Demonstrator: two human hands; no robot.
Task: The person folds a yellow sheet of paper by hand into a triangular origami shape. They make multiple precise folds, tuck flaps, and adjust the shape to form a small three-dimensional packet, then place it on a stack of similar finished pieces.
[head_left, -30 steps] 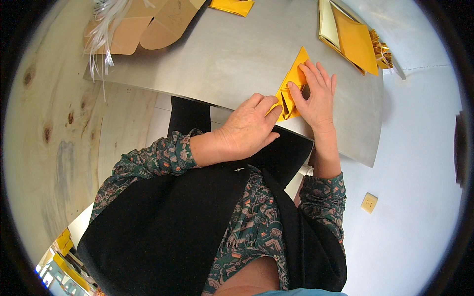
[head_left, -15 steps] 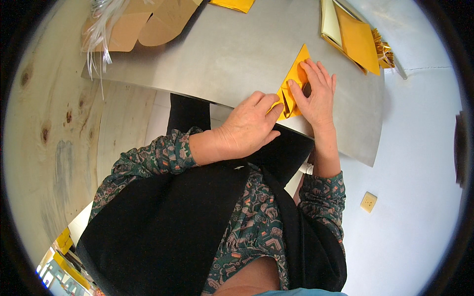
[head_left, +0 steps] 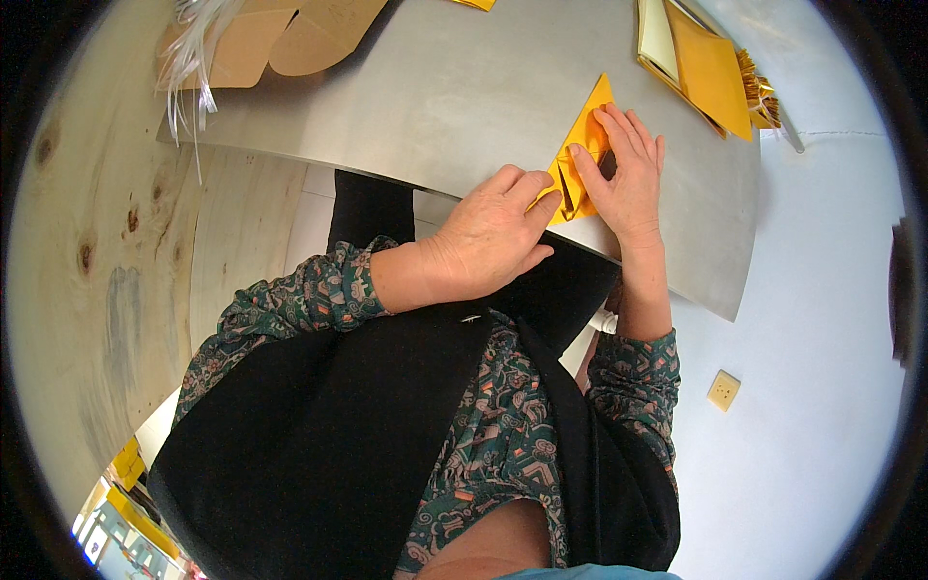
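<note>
A folded piece of shiny gold paper [head_left: 572, 180] lies at the near edge of the metal table, its point aimed away from me. My left hand [head_left: 498, 227] pinches the paper's left edge between thumb and curled fingers. Over the right side rests my right hand [head_left: 626, 179], thumb and fingertips holding a raised fold. A dark gap shows between that thumb and the fingers. Folds under both hands are partly hidden.
Gold sheets [head_left: 710, 72] and a bundle of folded gold pieces [head_left: 760, 92] sit at the table's far right. A cardboard box [head_left: 324, 39] and white plastic strips [head_left: 193, 58] occupy the far left. The grey metal tabletop [head_left: 416, 106] ends just before my body.
The view has shifted slightly, so the table's things appear a little higher. Both hands keep their places on the gold paper, with only slight finger movement.
</note>
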